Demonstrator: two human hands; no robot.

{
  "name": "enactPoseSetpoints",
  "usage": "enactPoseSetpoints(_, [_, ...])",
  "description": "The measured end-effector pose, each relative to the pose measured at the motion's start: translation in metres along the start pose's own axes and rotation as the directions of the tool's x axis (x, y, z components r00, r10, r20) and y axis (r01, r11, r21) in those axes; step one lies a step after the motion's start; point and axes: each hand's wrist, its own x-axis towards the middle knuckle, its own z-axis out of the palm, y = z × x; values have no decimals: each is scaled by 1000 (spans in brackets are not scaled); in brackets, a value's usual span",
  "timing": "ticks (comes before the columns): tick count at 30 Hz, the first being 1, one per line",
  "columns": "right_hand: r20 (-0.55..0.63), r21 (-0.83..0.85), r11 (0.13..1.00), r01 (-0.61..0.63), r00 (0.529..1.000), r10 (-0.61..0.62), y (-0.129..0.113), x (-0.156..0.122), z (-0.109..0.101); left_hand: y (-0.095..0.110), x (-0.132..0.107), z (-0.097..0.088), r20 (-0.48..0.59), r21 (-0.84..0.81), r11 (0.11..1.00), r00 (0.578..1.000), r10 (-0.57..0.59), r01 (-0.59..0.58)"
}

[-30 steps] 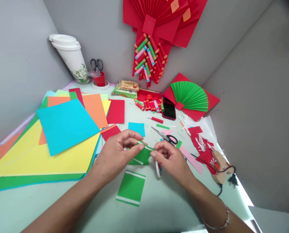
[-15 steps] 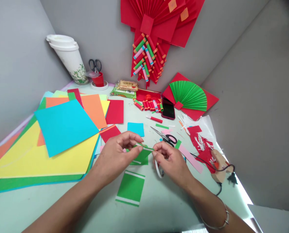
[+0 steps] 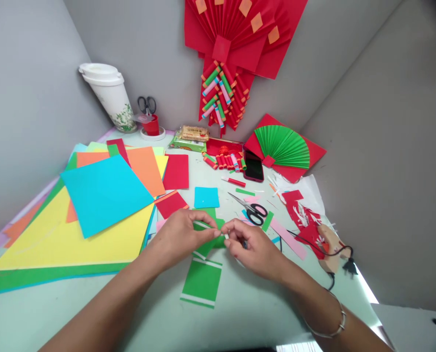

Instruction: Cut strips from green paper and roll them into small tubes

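My left hand [image 3: 185,237] pinches a small green paper piece [image 3: 206,243] with white tape strips along its edges. Close beside it, the fingertips of my right hand [image 3: 252,248] are pressed together at the paper's corner, with a roll of white tape [image 3: 240,264] mostly hidden under the palm. Flat on the table just below lies another green paper rectangle [image 3: 202,282], striped with white tape at both ends. More green paper [image 3: 207,211] shows behind my hands. Black-handled scissors [image 3: 255,213] lie partly open beyond my right hand.
At left, large coloured sheets [image 3: 108,195] are stacked. A blue square [image 3: 206,197], red pen [image 3: 234,182], phone [image 3: 253,166] and paper rolls [image 3: 230,162] lie farther back. At right are red scraps [image 3: 306,225] and a corded tan tool [image 3: 330,244]. A white cup [image 3: 108,95] leans against the wall.
My hands have drawn closer together at the paper's corner. The held green piece has tilted downward, and the white tape roll is now largely covered by my right hand. The view shifted slightly.
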Motion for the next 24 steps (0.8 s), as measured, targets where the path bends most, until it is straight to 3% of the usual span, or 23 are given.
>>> enactPoseSetpoints(5, [69,-52,998,40,997,-37,-5,2,-6,1,1,-11,-15,-43,999,1000,-1,0])
enactPoseSetpoints(12, [149,-86,995,51,988,-38,-14,8,-17,2,-3,-21,95,-193,975,991,-97,114])
enactPoseSetpoints(21, [31,-85,992,97,995,-95,-23,29,-28,-12,1,-28,48,-447,891,997,-68,82])
enactPoseSetpoints(24, [36,-86,991,105,994,-102,-23,36,-26,-10,0,-29,87,-492,866,994,-61,96])
